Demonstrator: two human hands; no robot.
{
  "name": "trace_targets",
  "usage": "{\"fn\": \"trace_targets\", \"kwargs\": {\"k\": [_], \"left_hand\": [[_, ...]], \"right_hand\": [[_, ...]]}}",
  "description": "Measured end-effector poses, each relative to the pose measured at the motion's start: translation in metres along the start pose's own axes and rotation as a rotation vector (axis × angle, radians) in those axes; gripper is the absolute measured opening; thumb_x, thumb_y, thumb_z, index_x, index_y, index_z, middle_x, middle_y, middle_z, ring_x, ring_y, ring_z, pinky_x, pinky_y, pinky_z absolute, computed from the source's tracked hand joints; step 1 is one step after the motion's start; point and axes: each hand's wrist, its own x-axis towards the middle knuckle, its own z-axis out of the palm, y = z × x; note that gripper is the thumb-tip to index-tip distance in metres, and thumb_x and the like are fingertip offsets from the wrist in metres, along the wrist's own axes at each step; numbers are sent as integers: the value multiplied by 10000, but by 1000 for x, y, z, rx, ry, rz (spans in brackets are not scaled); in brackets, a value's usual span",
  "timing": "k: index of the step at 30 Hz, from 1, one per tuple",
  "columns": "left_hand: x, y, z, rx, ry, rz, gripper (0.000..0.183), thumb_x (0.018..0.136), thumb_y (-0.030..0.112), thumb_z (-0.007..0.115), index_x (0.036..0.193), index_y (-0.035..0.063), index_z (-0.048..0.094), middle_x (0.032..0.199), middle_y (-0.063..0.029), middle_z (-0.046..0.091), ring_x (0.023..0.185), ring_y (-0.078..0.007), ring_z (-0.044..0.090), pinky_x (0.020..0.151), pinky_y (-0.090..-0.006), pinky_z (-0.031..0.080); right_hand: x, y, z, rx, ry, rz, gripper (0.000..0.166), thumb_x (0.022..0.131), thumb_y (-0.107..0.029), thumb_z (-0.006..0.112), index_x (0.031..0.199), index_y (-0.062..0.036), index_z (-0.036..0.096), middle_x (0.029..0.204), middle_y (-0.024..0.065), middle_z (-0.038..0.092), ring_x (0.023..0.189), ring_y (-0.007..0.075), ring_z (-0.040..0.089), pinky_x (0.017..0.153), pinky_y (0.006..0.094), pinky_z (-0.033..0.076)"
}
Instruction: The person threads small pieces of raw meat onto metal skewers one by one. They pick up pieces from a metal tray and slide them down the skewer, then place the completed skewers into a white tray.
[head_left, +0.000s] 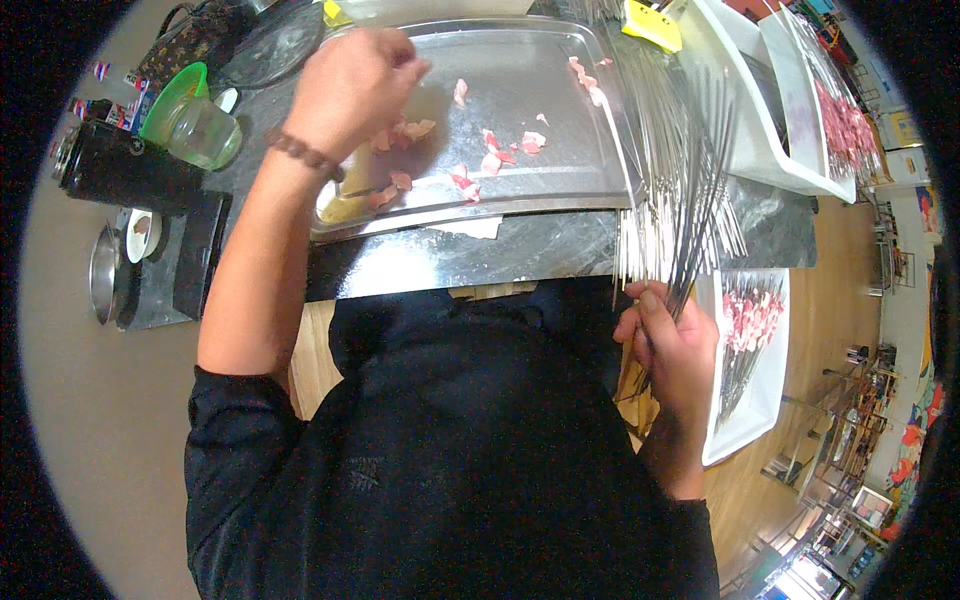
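Note:
My left hand (367, 79), with a beaded bracelet at its wrist, is raised over the left part of a shallow metal tray (525, 196). Its fingers are bent and blurred; whether something small is between them cannot be told. Several raw meat pieces (466, 184) lie scattered on the tray, some close below this hand. At the table's front edge my right hand (671, 330) grips a bundle of thin metal skewers (694, 225), which points away from me. More loose metal skewers (637, 240) lie beside the tray, partly behind the held bundle.
White tubs with skewered meat stand at the far right (814, 176) and lower right (776, 375). A yellow object (652, 26) lies near the skewers. Left of the tray are a green-rimmed clear container (202, 135), a black cylindrical object (127, 169) and a small white bowl (154, 240).

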Motion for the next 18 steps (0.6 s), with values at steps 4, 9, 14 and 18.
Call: {"fn": "trace_targets", "kwargs": {"k": [4, 9, 14, 18], "left_hand": [[13, 22, 23, 156, -74, 142, 313, 865, 277, 638, 937, -2, 762, 890, -242, 731, 883, -423, 721, 840, -494, 574], [30, 27, 68, 258, -182, 275, 222, 833, 164, 629, 901, -23, 728, 950, -282, 716, 892, -443, 715, 832, -508, 576], [19, 29, 62, 204, -232, 261, 298, 837, 178, 682, 1012, -60, 720, 968, -278, 721, 953, -422, 722, 881, -473, 575], [-6, 30, 39, -554, -213, -76, 205, 922, 187, 680, 925, -18, 684, 960, -179, 737, 909, -292, 742, 794, -409, 596]], "right_hand": [[-5, 1, 4, 29, -9, 21, 223, 1032, -161, 597, 1150, 2, 693, 743, 44, 679, 528, 30, 423, 487, 212, 306], [-10, -5, 4, -5, -22, 43, 210, 1028, -153, 606, 1154, -14, 700, 719, 19, 648, 559, 38, 447, 510, 215, 325], [-11, 6, 5, 40, -26, 46, 235, 1022, -152, 609, 1183, -4, 696, 679, 6, 615, 524, 36, 427, 489, 204, 299], [-14, 1, 8, 46, -93, 115, 251, 1026, -149, 617, 1220, -16, 702, 713, -14, 617, 618, 61, 523, 556, 219, 385]]}}
